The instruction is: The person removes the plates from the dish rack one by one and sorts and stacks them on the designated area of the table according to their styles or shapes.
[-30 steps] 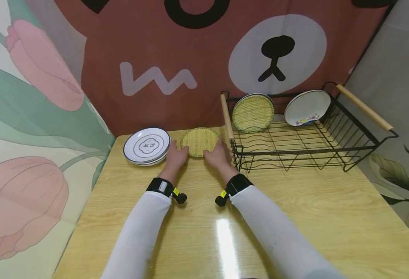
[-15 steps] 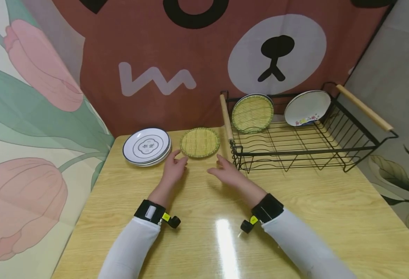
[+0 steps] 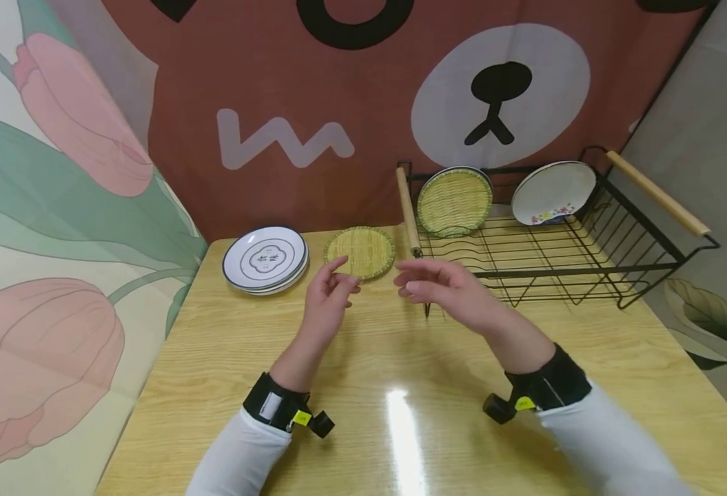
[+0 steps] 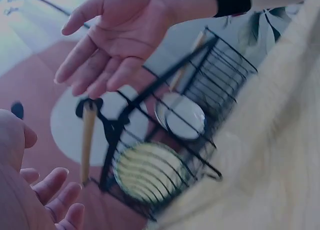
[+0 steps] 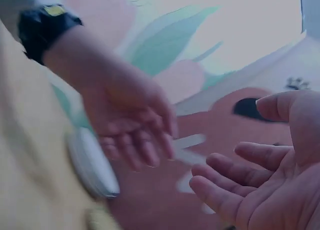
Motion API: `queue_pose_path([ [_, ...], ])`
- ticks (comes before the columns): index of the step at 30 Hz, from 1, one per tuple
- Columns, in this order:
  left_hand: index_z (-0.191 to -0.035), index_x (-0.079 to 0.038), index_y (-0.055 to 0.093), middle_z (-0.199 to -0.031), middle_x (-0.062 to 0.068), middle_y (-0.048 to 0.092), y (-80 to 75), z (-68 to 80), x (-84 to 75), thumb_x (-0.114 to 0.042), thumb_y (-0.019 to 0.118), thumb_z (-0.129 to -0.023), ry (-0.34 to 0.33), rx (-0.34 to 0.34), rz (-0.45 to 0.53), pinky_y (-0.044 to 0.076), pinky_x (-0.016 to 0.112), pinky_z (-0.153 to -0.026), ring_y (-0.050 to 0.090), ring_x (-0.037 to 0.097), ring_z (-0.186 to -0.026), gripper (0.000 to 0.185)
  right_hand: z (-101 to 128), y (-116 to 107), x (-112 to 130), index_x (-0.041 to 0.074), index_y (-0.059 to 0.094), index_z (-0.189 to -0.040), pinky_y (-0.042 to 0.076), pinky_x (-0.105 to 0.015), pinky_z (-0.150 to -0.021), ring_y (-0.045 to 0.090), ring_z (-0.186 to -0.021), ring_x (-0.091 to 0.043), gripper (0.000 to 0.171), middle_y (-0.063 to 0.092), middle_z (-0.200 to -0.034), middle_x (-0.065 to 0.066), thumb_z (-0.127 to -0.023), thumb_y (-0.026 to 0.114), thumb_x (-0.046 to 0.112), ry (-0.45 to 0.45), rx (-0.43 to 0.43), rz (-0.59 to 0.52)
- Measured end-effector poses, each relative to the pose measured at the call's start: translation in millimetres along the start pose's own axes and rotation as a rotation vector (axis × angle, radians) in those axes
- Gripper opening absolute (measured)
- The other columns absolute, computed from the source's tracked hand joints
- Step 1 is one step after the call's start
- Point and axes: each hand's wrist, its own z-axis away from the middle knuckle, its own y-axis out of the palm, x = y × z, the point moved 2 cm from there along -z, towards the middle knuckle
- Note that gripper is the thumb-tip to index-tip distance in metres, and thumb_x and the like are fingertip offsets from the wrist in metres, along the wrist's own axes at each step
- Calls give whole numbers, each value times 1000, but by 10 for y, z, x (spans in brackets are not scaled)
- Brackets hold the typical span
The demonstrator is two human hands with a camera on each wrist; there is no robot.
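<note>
Both hands hover over the table with nothing in them. My left hand [image 3: 329, 296] is just in front of a round woven bamboo mat [image 3: 369, 253] lying flat at the back, its fingertips overlapping the mat's near edge in the head view. My right hand [image 3: 453, 289] is raised with loosely bent fingers, between the mat and the black wire dish rack [image 3: 561, 272], hiding the rack's near left corner. In the left wrist view the right palm [image 4: 127, 38] shows bare. Left of the mat sits a stack of white plates with blue rims [image 3: 267, 258].
In the rack, a woven bamboo mat [image 3: 455, 203] leans upright on the left, a dark rim showing behind it. A white plate with flowers [image 3: 552, 194] leans on the right. Wooden handles [image 3: 657, 191] top the rack's ends. A printed cloth [image 3: 276, 76] hangs behind.
Both hands have let go of the woven mat's sides and drawn back toward me, rising from the table. The right hand has moved further right. The mat and plates stay in place.
</note>
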Motion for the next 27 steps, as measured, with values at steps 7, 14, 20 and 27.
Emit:
queue_pose_path([
  [7,-144,-13,56,-99,-2,70,132,30,-264,-12,58,-102,56,20,84,52,28,-71,70,14,-92,42,-53,-545,504,2,50,-149,58,-26,-94,68,-115,-12,45,65,-133,-15,-105,52,9,-139,-91,173],
  [14,-144,-18,55,-98,-5,71,191,-2,-389,-17,56,-103,13,-8,170,52,30,-74,71,14,-93,42,-258,-1039,781,14,51,-151,55,-20,-88,65,-112,-8,46,69,-128,3,-106,55,19,-99,-231,305],
  [20,-144,-18,55,-97,-6,71,157,-10,-431,-18,56,-102,-17,-27,195,52,30,-73,71,12,-90,42,-475,-1461,884,14,59,-143,55,-21,-86,64,-112,-13,41,71,-119,7,-105,58,28,-44,-284,139],
  [27,-144,-16,52,-92,-8,74,88,33,-422,-19,52,-103,-117,31,328,52,28,-69,72,14,-89,41,-880,-1912,835,21,63,-140,49,-29,-101,57,-116,-12,44,65,-121,10,-104,55,45,142,-386,234],
])
